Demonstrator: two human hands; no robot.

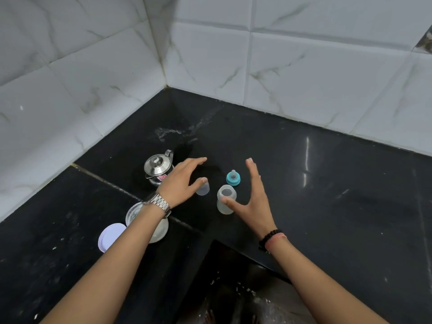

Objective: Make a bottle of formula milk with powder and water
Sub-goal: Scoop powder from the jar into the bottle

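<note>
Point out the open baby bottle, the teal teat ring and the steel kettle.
baby bottle (pixel 225 199): head view, its translucent wall.
teal teat ring (pixel 233 180): head view, its collar.
steel kettle (pixel 156 165): head view, its lid.

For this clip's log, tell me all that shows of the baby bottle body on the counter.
The bottle is a small translucent, whitish plastic body, standing upright on the black counter with its wide mouth open; no teat or ring is on it. Whether it holds anything cannot be told. The teal ring with its teat stands just behind it, apart. The right hand is spread open beside it, thumb tip at or against its near side. A small clear cap sits to its left.
</note>
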